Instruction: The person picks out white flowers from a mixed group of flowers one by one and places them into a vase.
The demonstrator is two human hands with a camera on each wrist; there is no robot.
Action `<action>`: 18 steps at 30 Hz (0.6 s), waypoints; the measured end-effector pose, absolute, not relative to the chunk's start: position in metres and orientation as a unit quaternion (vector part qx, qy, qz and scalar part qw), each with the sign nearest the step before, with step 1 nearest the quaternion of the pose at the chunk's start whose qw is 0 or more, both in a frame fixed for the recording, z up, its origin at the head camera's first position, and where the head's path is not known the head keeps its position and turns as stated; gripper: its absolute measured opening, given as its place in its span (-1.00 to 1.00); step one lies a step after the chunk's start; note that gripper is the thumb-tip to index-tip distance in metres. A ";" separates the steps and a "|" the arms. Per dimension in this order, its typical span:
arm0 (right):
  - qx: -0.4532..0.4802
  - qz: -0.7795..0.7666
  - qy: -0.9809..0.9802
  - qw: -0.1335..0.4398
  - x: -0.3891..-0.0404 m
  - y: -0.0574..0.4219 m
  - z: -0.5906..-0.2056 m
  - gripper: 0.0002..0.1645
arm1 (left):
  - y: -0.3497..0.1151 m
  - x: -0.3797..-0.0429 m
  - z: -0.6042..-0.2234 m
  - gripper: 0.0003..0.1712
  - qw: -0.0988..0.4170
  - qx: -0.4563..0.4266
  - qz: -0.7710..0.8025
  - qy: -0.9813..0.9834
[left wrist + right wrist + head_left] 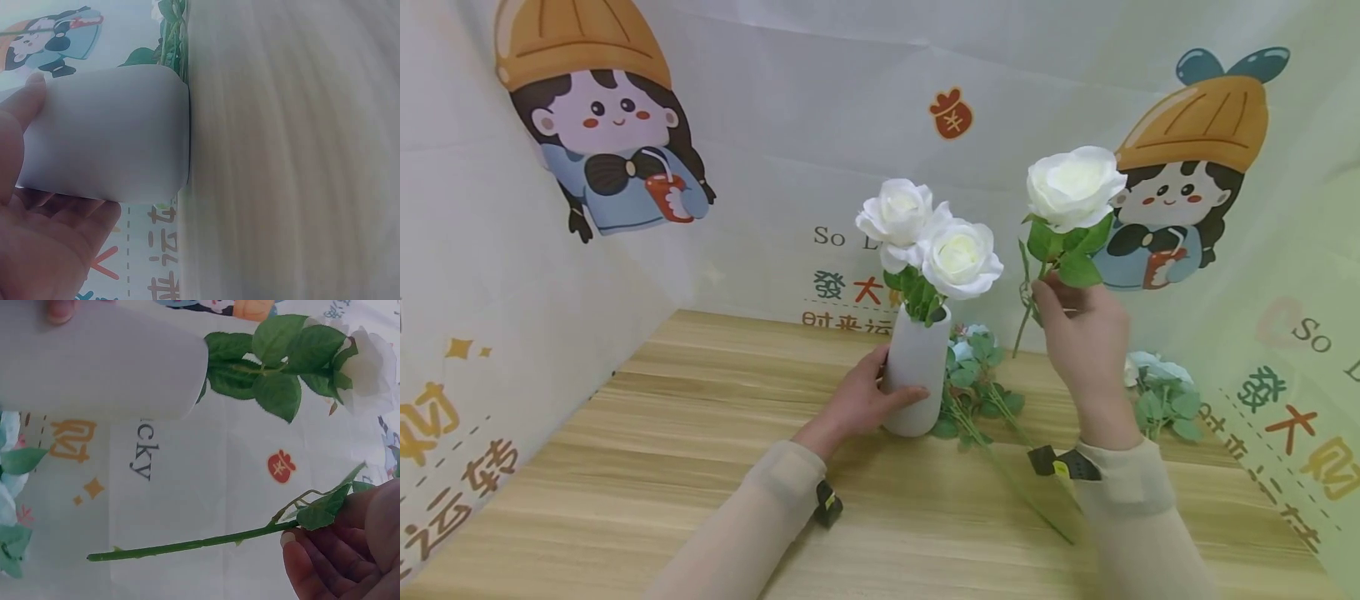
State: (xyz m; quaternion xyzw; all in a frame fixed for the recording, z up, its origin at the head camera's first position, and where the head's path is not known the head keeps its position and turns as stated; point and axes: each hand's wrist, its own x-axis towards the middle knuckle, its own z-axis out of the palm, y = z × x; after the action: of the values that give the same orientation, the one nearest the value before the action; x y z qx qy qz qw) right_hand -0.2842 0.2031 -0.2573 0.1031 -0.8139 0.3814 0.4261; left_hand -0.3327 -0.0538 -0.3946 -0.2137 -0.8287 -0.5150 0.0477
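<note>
A white vase point(916, 375) stands upright on the wooden table, with two white roses point(961, 257) in its mouth. My left hand point(868, 398) grips the vase low on its body; in the left wrist view the thumb and fingers lie on opposite sides of it. To the right of the vase, my right hand point(1086, 333) pinches another white rose point(1073, 187) by its stem, just under the leaves. The right wrist view shows the bare green stem point(187, 545) reaching out past the fingers, apart from the vase.
Pale blue flowers with long stems point(973, 358) lie on the table point(700, 433) behind and right of the vase. Another pale blue bunch point(1163, 392) is at the right, beyond my right wrist. Printed cloth point(775, 100) walls the table at the back and sides.
</note>
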 end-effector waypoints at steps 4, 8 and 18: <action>0.123 0.407 -0.792 0.438 -0.284 0.194 -0.256 -0.79 | -0.053 -0.332 -0.394 -0.12 0.050 -0.212 -0.511 -0.831; 0.164 0.435 -0.760 0.454 -0.282 0.186 -0.254 -0.83 | -0.053 -0.332 -0.394 -0.11 0.052 -0.211 -0.506 -0.835; 0.228 0.491 -0.680 0.494 -0.278 0.178 -0.249 -0.93 | -0.053 -0.330 -0.393 -0.12 0.053 -0.210 -0.508 -0.834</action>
State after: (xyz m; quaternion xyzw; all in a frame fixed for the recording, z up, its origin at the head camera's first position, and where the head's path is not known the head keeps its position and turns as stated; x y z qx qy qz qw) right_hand -0.2777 0.1778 -0.2487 0.2277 -0.6803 0.4914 0.4939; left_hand -0.3304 -0.0525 -0.3926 -0.2095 -0.8339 -0.5079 0.0531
